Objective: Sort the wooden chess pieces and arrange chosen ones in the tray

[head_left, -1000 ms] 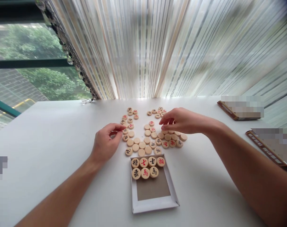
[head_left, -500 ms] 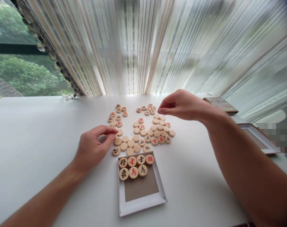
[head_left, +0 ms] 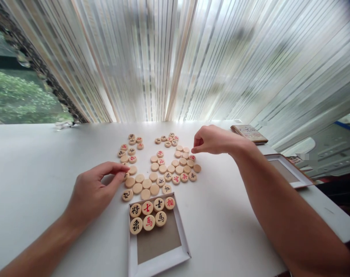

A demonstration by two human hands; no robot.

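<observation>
Round wooden Chinese chess pieces (head_left: 146,184) lie spread over the white table, some showing red or black characters, others blank side up. My left hand (head_left: 95,188) is at the left edge of the group, thumb and forefinger closed around a piece (head_left: 126,176) that they partly cover. My right hand (head_left: 213,140) is bent into a pinch at the group's right edge, fingertips just above a red-marked piece (head_left: 192,158); anything between them is hidden. In front is a shallow white box tray (head_left: 179,231), holding a row of pieces with several more below it.
A second white-rimmed tray or lid (head_left: 290,169) is at the table's right side. Farther back lies a flat patterned box (head_left: 249,133). A striped sheer curtain (head_left: 151,57) hangs behind the table (head_left: 48,154), with a window at the left.
The view has turned a little, shifting everything leftward. My right hand has come nearer and rightward, from beside the far pieces to the red-marked one. My left hand stays at the same piece.
</observation>
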